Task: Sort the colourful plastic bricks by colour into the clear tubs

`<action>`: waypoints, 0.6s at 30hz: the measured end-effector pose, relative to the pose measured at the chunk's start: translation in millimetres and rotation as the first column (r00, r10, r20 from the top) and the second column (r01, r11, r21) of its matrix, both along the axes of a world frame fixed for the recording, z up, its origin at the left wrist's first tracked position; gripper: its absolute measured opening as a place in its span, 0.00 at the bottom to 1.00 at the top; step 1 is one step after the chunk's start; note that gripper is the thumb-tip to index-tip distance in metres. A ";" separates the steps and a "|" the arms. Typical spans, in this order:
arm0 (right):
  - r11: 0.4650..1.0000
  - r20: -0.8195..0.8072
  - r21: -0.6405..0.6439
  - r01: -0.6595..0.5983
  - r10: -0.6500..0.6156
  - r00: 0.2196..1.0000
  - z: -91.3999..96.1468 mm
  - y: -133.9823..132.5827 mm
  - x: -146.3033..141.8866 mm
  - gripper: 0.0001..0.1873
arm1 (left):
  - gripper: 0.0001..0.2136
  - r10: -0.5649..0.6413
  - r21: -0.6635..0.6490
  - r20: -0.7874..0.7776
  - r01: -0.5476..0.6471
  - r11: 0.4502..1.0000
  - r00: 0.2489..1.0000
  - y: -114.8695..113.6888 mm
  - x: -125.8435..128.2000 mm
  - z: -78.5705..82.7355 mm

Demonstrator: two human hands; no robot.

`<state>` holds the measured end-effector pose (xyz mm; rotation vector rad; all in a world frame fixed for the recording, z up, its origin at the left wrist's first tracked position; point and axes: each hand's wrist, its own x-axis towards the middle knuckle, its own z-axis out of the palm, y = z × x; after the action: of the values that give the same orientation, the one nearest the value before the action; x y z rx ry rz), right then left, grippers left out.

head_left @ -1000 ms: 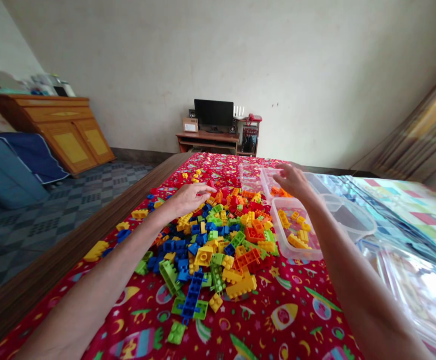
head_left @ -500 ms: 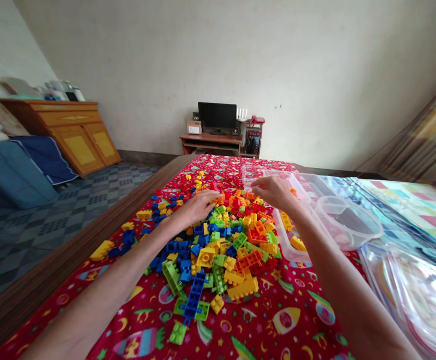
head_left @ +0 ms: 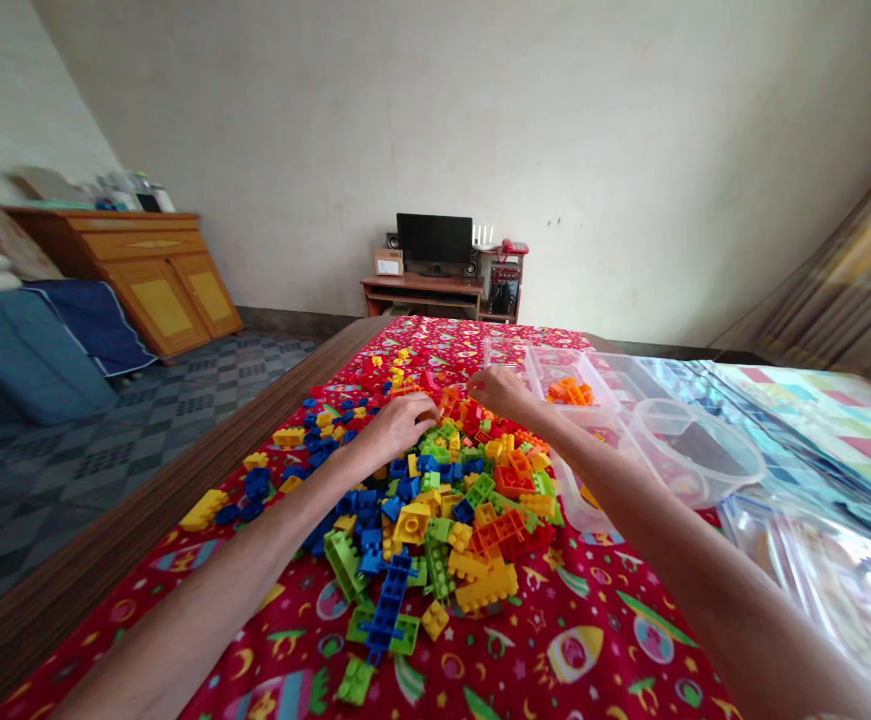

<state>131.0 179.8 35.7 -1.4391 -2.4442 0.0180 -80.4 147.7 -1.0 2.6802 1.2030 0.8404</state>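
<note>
A heap of plastic building bricks (head_left: 412, 522) in blue, green, yellow, orange and red covers the middle of the table. My left hand (head_left: 403, 422) reaches over the far part of this pile, its fingers bent and the thumb apart from them. Just right of it, my right hand (head_left: 501, 388) hangs over the red and orange bricks with fingers pointing down and left. Between the two hands stands an orange brick (head_left: 448, 402); whether a fingertip touches it is unclear. Several orange bricks (head_left: 570, 392) lie in a clear plastic box (head_left: 536, 375) beyond my right forearm.
A red patterned cloth (head_left: 510, 660) covers the table. Right of the pile stand another clear tray (head_left: 581, 515), partly hidden by my forearm, and a round clear container (head_left: 694, 485). Clear lids (head_left: 847, 590) lie at the right. Beyond are a monitor (head_left: 435, 243) and a wooden cabinet (head_left: 157, 290).
My right hand has moved left and slightly down, from beside the clear box to the pile. The orange bricks in the box now show. My left hand has shifted slightly.
</note>
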 end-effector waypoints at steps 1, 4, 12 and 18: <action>0.998 -0.006 0.007 -0.063 0.063 0.998 -0.2 -1.9 -5.1 0.17 | 0.06 -0.008 -0.011 0.021 0.008 1.000 1.000 0.8 0.2 -0.5; 0.964 0.051 -0.001 -0.266 0.265 0.963 -3.1 -4.3 -17.6 0.23 | 0.08 -0.052 -0.047 0.080 0.056 0.997 0.995 2.1 0.2 -1.8; 0.974 -0.007 0.051 -0.221 0.222 0.975 -5.1 -6.4 -6.8 0.12 | 0.09 0.008 -0.091 0.050 -0.003 0.996 0.999 0.4 -7.4 13.4; 0.998 -0.251 0.052 -0.033 0.045 0.967 15.7 -18.1 21.4 0.12 | 0.09 0.111 -0.140 0.054 -0.102 0.985 0.992 -1.8 -10.9 20.4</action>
<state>152.5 161.7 51.4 -1.2826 -2.2491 0.1422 -91.4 145.9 19.5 2.4828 1.3477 0.8149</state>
